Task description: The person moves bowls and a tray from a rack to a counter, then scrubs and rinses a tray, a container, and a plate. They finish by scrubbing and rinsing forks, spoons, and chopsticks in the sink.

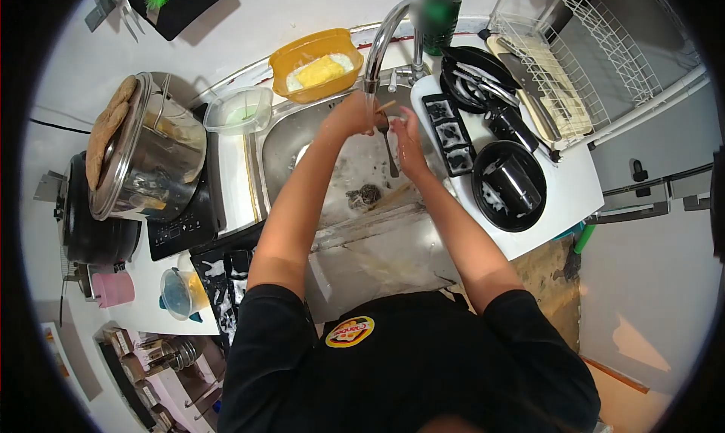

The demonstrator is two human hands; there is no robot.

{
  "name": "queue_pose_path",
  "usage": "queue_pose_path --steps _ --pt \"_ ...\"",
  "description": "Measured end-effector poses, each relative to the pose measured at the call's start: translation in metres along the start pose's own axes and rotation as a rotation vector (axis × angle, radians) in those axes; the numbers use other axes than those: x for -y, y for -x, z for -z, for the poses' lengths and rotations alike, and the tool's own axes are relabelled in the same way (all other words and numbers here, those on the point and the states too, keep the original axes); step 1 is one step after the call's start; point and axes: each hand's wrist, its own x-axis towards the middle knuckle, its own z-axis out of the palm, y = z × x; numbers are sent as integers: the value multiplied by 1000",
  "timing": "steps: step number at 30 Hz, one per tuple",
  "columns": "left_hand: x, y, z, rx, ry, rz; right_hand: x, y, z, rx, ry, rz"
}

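Observation:
My left hand [353, 115] is closed under the faucet [375, 51], its fingers around a dark fork [393, 162] that points down over the sink [283, 157]. A short light-brown stick end [387, 105] pokes out beside these fingers. Just right of the fork is my right hand [408, 144], wet, with its fingers apart and raised. A dark scouring pad [365, 197] lies in the basin below, amid suds.
An orange tub [280, 59] holding a yellow sponge [320, 71] and a clear container [259, 109] line the back rim. Soapy black trays [459, 161], a round black pan [485, 201] and a dish rack [585, 127] stand right. A big steel pot [170, 157] is left.

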Motion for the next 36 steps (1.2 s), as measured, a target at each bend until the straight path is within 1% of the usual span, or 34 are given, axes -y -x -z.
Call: queue_pose_path --steps 2,3,5,6,7,9,11,12,13,15,17,20,21,22,23,25,26,29,32,35,36 --pt "11 -8 3 -134 54 -220 7 6 0 199 -376 -218" --pt "17 -12 3 -200 81 -331 7 5 0 278 -319 -270" --pt "14 -10 7 -308 59 -278 -2 -1 0 432 -205 -370" --pt "12 -10 8 -360 48 -252 -12 -2 -4 384 -248 -415" --pt "20 -11 6 -408 45 -179 -11 -3 -5 316 -185 -416" --pt "52 -18 -4 -501 39 -36 -5 -3 -3 178 -57 -419" --pt "91 -24 -33 -581 -235 230 -12 -3 3 107 -9 -322" --pt "84 -15 -52 -664 -348 262 -16 -4 7 71 17 -274" --pt "75 -9 -72 -745 -462 297 -17 -4 10 54 71 -271" --pt "93 -35 -111 -410 -537 77 -18 -1 14 20 176 -265" --pt "106 -55 -155 -194 -557 -300 -13 4 15 -19 241 -228" --pt "74 -48 -170 -92 -433 -215 -19 9 19 -47 296 -137" --pt "73 -52 -174 -86 -444 -188 -23 10 23 -51 308 -103" --pt "73 -55 -177 -79 -454 -159 -20 10 26 -24 315 -180" --pt "75 -58 -179 -72 -465 -129 -21 11 30 -16 307 -193" --pt "78 -62 -168 169 -532 -146 -22 12 31 5 282 -220" --pt "78 -62 -161 291 -567 -150 -23 14 31 -26 328 -192" --pt "105 -77 -171 334 -504 49 -28 15 29 -41 430 -212" --pt "105 -70 -169 342 -423 16 -35 16 24 -12 423 -222" --pt "99 -53 -180 31 -291 2 -48 15 25 -29 370 -245" --pt "95 -49 -184 28 -348 -21 -55 15 27 -45 387 -204"
